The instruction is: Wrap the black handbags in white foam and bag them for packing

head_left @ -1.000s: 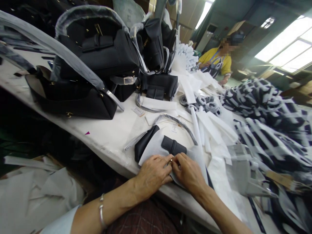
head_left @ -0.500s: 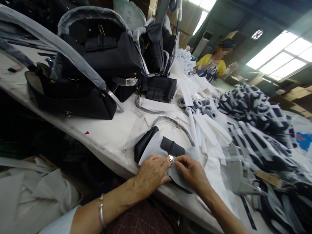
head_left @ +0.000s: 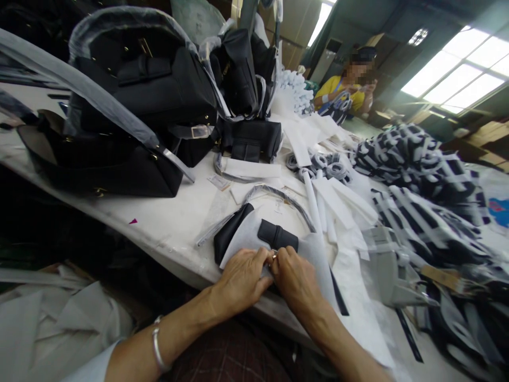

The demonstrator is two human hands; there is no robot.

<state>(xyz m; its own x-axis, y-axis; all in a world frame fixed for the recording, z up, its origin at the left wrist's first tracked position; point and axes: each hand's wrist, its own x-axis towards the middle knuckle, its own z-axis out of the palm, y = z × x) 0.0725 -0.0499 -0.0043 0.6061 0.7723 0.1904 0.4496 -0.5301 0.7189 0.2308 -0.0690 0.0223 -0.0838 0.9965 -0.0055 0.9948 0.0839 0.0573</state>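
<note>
A small black handbag (head_left: 230,233) lies at the table's front edge, its front covered by white wrapping paper (head_left: 242,241). Its black strap tab (head_left: 277,235) shows above the paper, and the wrapped handle (head_left: 278,193) arches behind. My left hand (head_left: 243,278) is closed at the bag's front, thumb and fingers gripping its edge just below the tab. Against it, my right hand (head_left: 296,276) has its fingers curled in a pinch at the same spot. A small gold-coloured metal piece (head_left: 274,257) glints between the fingertips; the rest of it is hidden by them.
Larger black handbags (head_left: 143,90) with wrapped handles stand at the left. White paper sheets (head_left: 338,201) and grey coiled straps (head_left: 320,164) lie behind right. Piles of black-and-white wrapped strips (head_left: 401,154), a grey tape dispenser (head_left: 385,265) and a co-worker in yellow (head_left: 338,93) are at the right.
My right hand has moved left and turned over, its fingers now closing at the metal piece beside my left hand. The view has shifted slightly. The co-worker's hands have risen.
</note>
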